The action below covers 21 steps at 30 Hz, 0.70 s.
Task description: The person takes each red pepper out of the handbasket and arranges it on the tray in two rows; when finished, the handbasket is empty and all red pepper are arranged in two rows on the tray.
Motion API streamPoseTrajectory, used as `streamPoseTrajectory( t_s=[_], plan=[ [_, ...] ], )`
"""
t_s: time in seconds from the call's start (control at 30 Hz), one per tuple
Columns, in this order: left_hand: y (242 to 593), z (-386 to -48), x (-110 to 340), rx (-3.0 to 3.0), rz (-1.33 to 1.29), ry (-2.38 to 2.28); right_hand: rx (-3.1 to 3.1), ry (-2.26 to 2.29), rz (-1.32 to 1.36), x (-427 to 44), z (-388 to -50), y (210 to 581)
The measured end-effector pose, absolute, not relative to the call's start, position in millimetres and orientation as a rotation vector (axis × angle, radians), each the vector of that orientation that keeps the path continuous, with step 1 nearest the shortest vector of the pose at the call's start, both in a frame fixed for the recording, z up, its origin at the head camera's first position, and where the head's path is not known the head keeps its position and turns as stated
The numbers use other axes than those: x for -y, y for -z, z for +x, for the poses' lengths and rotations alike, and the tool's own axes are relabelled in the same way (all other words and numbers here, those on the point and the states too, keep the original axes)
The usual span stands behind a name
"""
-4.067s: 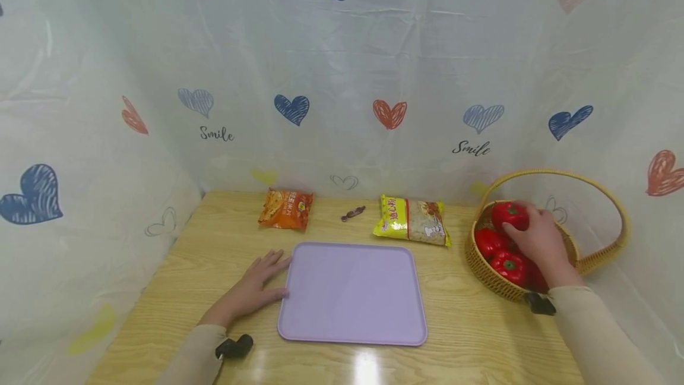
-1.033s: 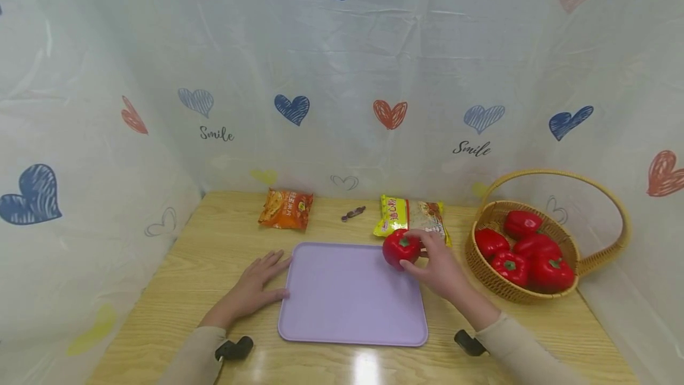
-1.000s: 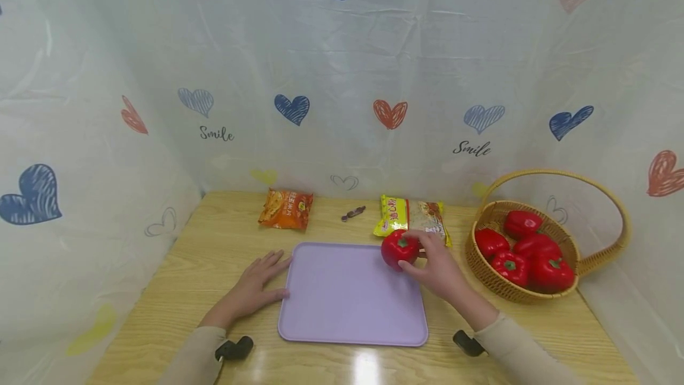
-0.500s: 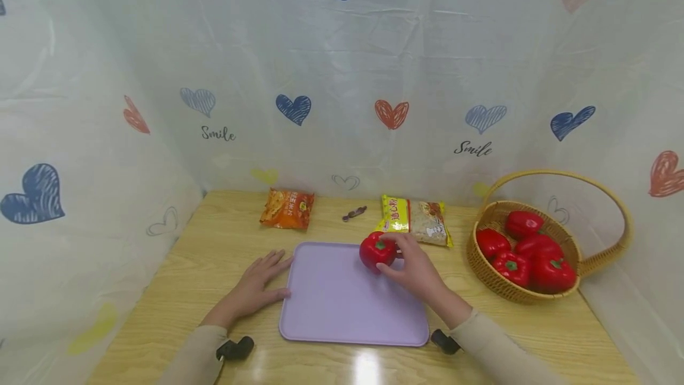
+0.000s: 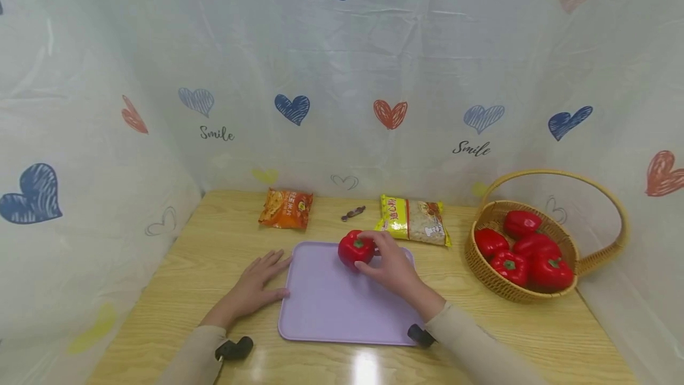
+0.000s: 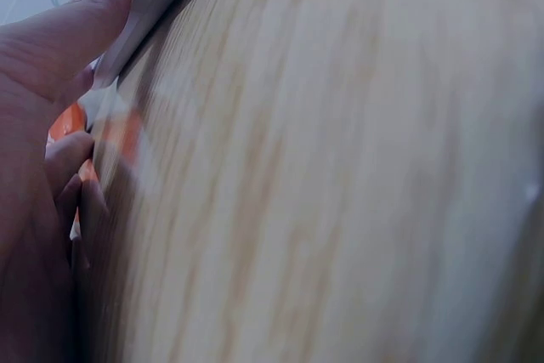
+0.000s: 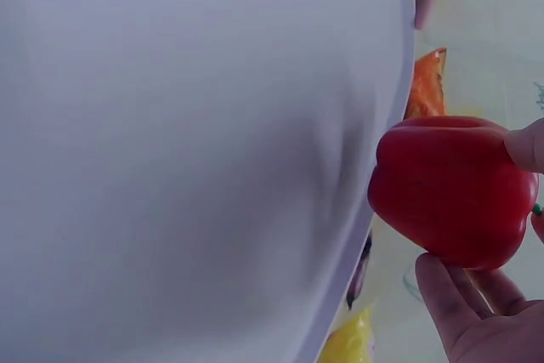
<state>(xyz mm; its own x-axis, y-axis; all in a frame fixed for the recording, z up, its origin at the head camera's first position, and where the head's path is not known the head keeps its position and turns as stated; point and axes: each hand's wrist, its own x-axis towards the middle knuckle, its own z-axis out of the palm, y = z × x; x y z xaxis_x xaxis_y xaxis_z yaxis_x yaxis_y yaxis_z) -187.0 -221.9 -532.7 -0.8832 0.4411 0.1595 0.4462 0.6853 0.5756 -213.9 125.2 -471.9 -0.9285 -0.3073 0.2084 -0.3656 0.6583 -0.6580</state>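
My right hand [image 5: 392,269] grips a red bell pepper [image 5: 355,251] over the far part of the lilac tray [image 5: 347,308]. In the right wrist view the thumb and fingers hold the bell pepper [image 7: 455,191] from two sides, and a shadow falls on the tray below it. My left hand [image 5: 254,289] lies with spread fingers at the tray's left edge; its thumb [image 6: 81,27] touches the rim in the left wrist view. Several more red bell peppers [image 5: 509,267] lie in the wicker basket [image 5: 494,284] at the right.
Behind the tray lie an orange snack bag [image 5: 286,209], a small wrapped candy [image 5: 353,213] and a yellow pasta bag [image 5: 411,220]. The basket's tall handle [image 5: 622,218] arches up on the right. A heart-printed curtain [image 5: 342,64] closes off the back and sides.
My right hand has taken a bell pepper out of the basket and carried it left over the tray, moving further left in the last second. The left hand has stayed in place.
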Motion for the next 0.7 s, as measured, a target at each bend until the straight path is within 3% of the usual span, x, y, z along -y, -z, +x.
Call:
streamPoseTrajectory(
  t_s=[0.7],
  plan=[
    [530, -186, 223, 2.915, -0.717, 1.018, 2.822, -1.224, 0.605, -82, -232, 475]
  ],
)
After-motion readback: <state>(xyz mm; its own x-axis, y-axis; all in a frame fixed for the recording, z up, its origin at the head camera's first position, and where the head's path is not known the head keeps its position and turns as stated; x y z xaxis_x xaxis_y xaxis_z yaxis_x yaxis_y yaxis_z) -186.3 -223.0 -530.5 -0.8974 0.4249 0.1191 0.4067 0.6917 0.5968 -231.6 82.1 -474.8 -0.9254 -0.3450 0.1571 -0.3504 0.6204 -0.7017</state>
